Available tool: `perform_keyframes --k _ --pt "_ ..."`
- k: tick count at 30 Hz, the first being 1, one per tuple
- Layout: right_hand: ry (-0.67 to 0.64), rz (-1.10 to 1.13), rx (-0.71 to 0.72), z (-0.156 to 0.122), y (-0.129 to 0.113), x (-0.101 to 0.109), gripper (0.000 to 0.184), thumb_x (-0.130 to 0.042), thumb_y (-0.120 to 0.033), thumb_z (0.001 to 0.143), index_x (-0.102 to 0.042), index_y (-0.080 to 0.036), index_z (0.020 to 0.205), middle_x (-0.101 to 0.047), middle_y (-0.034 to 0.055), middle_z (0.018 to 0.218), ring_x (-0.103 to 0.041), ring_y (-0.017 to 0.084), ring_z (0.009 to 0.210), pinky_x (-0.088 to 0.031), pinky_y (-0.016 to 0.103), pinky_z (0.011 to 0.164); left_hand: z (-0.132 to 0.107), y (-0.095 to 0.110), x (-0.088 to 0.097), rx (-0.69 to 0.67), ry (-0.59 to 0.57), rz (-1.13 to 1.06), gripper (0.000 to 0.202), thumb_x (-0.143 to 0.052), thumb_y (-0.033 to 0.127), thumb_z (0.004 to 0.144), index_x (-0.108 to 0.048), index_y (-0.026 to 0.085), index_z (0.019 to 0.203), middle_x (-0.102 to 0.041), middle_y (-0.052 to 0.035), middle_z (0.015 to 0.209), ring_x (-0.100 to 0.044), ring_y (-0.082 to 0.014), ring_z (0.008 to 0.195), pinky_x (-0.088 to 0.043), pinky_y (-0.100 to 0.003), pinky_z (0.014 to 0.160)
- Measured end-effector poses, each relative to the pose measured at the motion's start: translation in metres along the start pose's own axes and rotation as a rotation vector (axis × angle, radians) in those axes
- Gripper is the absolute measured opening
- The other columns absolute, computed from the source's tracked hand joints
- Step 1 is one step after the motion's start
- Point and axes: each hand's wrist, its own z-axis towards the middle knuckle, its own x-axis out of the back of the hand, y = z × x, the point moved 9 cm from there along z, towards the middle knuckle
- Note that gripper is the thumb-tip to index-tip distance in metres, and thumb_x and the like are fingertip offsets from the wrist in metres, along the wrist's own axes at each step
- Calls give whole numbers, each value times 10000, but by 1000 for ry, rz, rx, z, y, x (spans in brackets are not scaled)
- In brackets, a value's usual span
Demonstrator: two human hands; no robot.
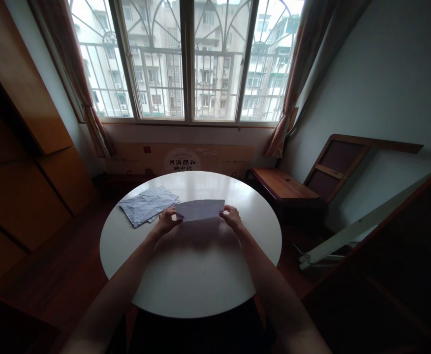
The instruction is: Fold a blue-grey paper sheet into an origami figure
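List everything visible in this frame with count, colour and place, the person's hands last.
round white table: one, white, centre.
pale folded sheet of paper: one, whitish, held over the table's far half.
pile of creased papers: one, pale blue-grey, on the table's far left.
barred window: one, white grille, back wall.
curtains: two, brownish pink, flanking the window.
printed cardboard panel: one, tan, below the window.
low wooden table: one, reddish brown, right of the round table.
wooden frame: one, brown, leaning on the right wall.
left hand: one, grips the sheet's left end.
right hand: one, grips the sheet's right end.
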Motion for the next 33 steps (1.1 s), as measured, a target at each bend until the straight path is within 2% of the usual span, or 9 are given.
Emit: perform_keyframes --k 2,6,10,15,20,23,27,30,33 --pt "-23 -36 23 -1 -2 -1 221 -610 -269 718 -727 -261 905 -684 23 1071 -571 257 1066 -438 353 901 0 4 0 -32 -27 17 86 -699 240 731 -759 220 789 -689 -47 1097 -580 -282 1125 -420 -430 1003" --pt "-92 -131 9 -2 -1 -6 198 -559 -225 782 -752 -264 806 -696 34 1021 -550 258 1099 -411 349 925 0 -1 -1 30 -54 58 221 -574 113 749 -762 230 736 -713 -22 1030 -634 -238 1044 -428 -406 1009" --pt "-123 -162 -10 -2 0 -10 192 -566 -261 826 -758 -277 822 -708 34 941 -553 249 1094 -411 337 909 1 -5 -5 46 -66 54 233 -569 131 749 -772 232 804 -728 -20 1027 -639 -236 1052 -463 -369 982" --pt "-110 -165 -6 -3 -1 -8 191 -570 -264 834 -760 -278 819 -711 34 937 -558 251 1091 -415 333 901 2 -9 -7 44 -72 66 241 -572 137 754 -774 249 822 -736 -12 1030 -636 -233 1074 -465 -357 986" --pt "-95 -119 20 -5 -6 -5 213 -558 -205 786 -759 -275 786 -697 2 1102 -565 246 1099 -419 348 925 3 -9 -6 42 -69 77 252 -555 127 765 -772 246 813 -739 -2 1039 -643 -220 1065 -466 -342 973" --pt "-97 -38 34 -6 -10 -2 248 -535 -163 749 -751 -282 778 -691 -46 1141 -579 223 1102 -417 341 943 1 -5 -5 22 -74 82 216 -562 201 797 -770 242 839 -742 -13 1040 -642 -235 1070 -467 -340 956" --pt "-129 -6 17 -8 -9 -1 217 -553 -190 749 -739 -261 833 -732 -13 1008 -621 221 1034 -410 347 940 -2 -6 -1 57 -68 92 267 -602 402 816 -760 199 889 -750 -60 956 -674 -274 969 -483 -356 878" --pt "-115 -2 10 -8 -8 -1 173 -594 -259 764 -709 -241 891 -735 8 978 -635 226 993 -413 353 900 -2 -8 2 88 -39 92 275 -584 404 833 -751 187 866 -750 -75 920 -686 -268 911 -486 -343 820" --pt "-84 21 -14 -6 -5 -1 196 -588 -289 798 -665 -235 970 -731 9 971 -647 203 945 -414 335 849 -1 -3 3 40 -26 63 279 -565 405 847 -732 182 868 -745 -68 886 -687 -248 879 -484 -318 782"
